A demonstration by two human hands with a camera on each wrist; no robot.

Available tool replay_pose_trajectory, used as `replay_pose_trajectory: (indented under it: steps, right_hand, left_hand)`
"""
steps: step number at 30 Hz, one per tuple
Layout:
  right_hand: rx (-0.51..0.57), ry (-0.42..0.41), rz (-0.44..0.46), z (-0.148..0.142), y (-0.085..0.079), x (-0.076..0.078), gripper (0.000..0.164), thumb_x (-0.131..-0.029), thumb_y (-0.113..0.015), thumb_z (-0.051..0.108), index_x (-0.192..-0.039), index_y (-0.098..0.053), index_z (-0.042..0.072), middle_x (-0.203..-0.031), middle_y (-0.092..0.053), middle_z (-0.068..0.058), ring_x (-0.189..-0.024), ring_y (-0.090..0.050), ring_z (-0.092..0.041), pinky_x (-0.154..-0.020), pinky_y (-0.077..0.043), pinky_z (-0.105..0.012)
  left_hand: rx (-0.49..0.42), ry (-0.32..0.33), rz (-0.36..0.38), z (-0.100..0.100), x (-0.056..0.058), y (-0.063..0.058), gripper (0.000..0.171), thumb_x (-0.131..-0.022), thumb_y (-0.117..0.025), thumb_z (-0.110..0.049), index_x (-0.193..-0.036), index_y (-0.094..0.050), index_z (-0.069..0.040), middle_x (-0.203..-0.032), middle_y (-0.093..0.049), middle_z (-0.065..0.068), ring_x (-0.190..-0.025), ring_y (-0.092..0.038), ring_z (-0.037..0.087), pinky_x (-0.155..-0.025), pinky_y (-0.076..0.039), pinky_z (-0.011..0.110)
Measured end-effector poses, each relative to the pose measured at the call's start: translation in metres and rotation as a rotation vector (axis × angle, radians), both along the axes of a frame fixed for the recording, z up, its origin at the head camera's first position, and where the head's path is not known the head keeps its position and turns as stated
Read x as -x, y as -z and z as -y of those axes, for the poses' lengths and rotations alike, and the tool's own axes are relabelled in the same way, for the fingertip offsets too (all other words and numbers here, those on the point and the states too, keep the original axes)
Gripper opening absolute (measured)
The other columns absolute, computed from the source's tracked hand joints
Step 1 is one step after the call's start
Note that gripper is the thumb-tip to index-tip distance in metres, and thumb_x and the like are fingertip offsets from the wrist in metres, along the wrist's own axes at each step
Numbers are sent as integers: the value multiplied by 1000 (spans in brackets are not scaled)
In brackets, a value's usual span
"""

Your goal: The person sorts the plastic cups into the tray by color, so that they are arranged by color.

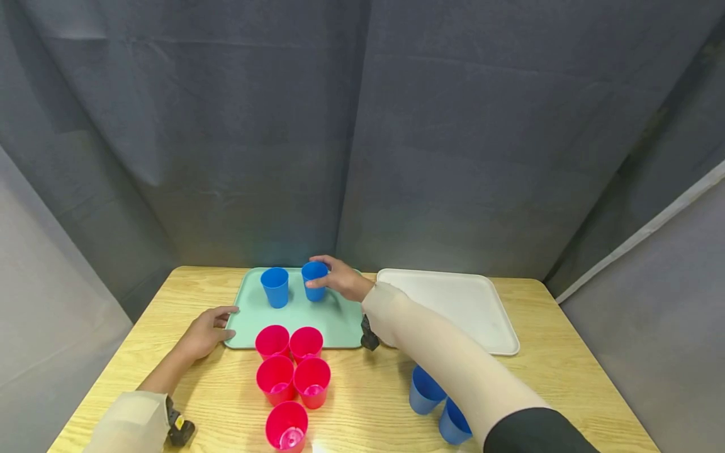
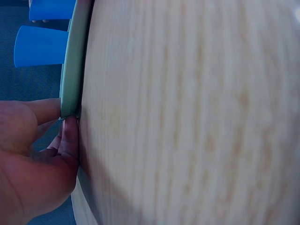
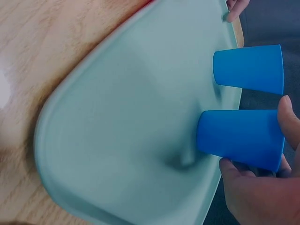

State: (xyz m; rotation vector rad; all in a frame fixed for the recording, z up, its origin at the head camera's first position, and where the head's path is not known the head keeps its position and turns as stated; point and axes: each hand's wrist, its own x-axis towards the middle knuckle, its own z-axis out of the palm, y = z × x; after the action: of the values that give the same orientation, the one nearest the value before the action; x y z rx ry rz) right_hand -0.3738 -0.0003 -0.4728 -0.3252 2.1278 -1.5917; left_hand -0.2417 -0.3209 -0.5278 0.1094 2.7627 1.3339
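My right hand (image 1: 340,280) holds a blue cup (image 1: 314,277) at the back of the mint-green tray (image 1: 257,324), thumb and fingers around its side. In the right wrist view that blue cup (image 3: 239,136) stands upright over the tray, its base close to the surface. A second blue cup (image 1: 275,289) stands upright on the tray to its left. My left hand (image 1: 206,330) is at the tray's left edge. The left wrist view shows its thumb and fingers pinching the tray's rim (image 2: 72,84) from both sides.
Several pink-red cups (image 1: 275,380) stand open side up in front of the tray. Two more blue cups, a farther one (image 1: 425,393) and a nearer one (image 1: 453,425), sit beside my right forearm. A white tray (image 1: 453,308) lies to the right. Grey curtains (image 1: 272,157) enclose the table.
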Motion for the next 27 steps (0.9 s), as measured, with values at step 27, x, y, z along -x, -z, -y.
replay_pose_trajectory:
  steps: [27]
  right_hand:
    - [36, -35, -12, -16, -6, -6, 79, -89, -81, 11, -158, -40, 10, -165, -31, -18, -150, -35, -39, -121, -32, -52]
  left_hand:
    - [11, 9, -8, 0, 3, 3, 51, -93, -69, 3, -141, -54, 9, -129, -55, 31, -111, -59, 41, -85, -55, 39]
